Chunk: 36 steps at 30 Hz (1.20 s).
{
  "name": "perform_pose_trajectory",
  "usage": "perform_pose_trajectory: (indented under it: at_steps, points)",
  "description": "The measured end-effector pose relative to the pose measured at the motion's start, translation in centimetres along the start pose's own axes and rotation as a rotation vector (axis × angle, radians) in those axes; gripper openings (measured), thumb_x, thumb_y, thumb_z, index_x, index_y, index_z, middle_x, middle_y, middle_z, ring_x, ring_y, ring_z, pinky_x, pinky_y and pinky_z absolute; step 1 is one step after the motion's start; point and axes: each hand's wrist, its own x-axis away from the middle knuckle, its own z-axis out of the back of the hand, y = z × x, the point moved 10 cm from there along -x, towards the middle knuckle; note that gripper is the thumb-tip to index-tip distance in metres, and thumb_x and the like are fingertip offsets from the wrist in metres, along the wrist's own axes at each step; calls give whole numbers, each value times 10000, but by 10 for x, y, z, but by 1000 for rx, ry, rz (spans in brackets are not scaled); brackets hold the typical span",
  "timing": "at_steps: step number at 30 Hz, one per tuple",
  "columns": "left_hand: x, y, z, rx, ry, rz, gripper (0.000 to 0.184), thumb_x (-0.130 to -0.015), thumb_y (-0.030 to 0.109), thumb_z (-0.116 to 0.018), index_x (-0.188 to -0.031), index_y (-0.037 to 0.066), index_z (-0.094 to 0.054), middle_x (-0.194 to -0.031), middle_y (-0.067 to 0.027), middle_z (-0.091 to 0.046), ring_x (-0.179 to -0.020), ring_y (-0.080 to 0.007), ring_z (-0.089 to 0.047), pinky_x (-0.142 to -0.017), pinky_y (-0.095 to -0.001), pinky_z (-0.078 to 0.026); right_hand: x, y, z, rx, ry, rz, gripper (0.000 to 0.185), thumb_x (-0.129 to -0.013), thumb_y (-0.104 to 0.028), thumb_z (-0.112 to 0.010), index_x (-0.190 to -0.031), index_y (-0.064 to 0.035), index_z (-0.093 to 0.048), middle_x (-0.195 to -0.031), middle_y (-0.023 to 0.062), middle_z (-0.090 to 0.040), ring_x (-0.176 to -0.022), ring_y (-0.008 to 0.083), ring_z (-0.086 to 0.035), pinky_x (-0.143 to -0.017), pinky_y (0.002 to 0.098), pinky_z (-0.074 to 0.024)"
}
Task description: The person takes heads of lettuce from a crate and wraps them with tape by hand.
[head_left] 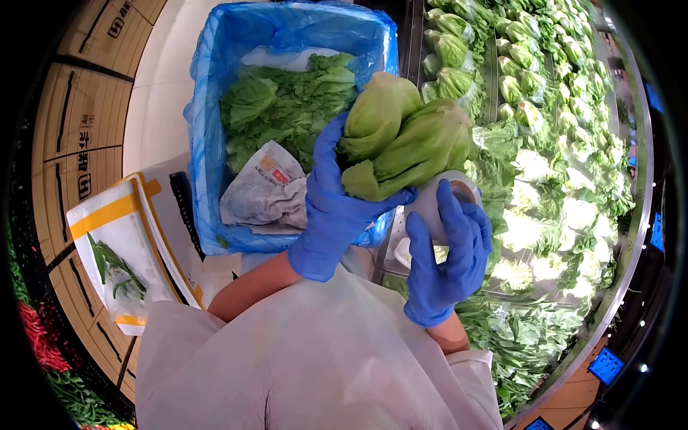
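Two pale green heads of leafy lettuce (423, 147) lie side by side in my left hand (331, 208), which wears a blue glove and cradles them from below. My right hand (453, 247), also gloved in blue, has its fingers bent around a white roll (437, 208) just below the lettuce. Behind my left hand stands a crate lined with blue plastic (204, 143), holding loose green leaves (287, 100) and a crumpled printed paper (265, 190).
Display shelving with rows of lettuce (530, 118) runs along the right, with long leafy greens (530, 337) lower down. Cardboard boxes (72, 115) line the left. A white and yellow package (122, 251) lies left of the crate.
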Motion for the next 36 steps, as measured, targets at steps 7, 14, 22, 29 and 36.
perform_pose_trajectory:
  at_steps: [7,14,22,29,36]
  points:
    - [-11,9,3,-227,85,-146,851,-611,110,-805,-1280,18,-288,-1199,-140,-442,-1083,-233,-487,-905,-337,-439,-3,31,-24,-165,-130,-261,581,-632,-107,-761,-1153,-6,-525,-977,135,-604,-808,264,-593,-705,321,-484]
    - [-27,9,15,-341,113,-131,835,-570,120,-818,-1251,14,-347,-1182,-142,-459,-1053,-220,-499,-884,-323,-436,9,41,-10,-359,-70,-280,550,-640,-58,-759,-1134,14,-529,-1054,133,-588,-960,223,-561,-814,307,-458]
    - [-33,-69,55,184,-219,490,610,-733,261,-696,-1212,18,-408,-1193,-130,-496,-1054,-234,-526,-893,-331,-444,13,62,45,-675,256,-467,375,-818,-82,-515,-1172,37,-476,-1201,168,-510,-1075,227,-514,-930,343,-410]
    - [-19,23,-20,293,-871,313,426,-897,327,-383,-1160,21,-519,-1326,-176,-353,-1219,-267,-352,-1019,-397,-277,13,94,15,-779,141,-616,370,-832,-54,-526,-1191,19,-477,-1217,122,-508,-1087,186,-501,-948,323,-384]
    - [-2,35,-60,333,-1063,238,929,-489,369,-839,-1258,53,-425,-1370,-126,-286,-1266,-263,-277,-1019,-385,-275,15,87,0,-855,-19,-453,454,-778,9,-600,-1211,18,-463,-1235,151,-493,-1131,222,-474,-966,336,-359]
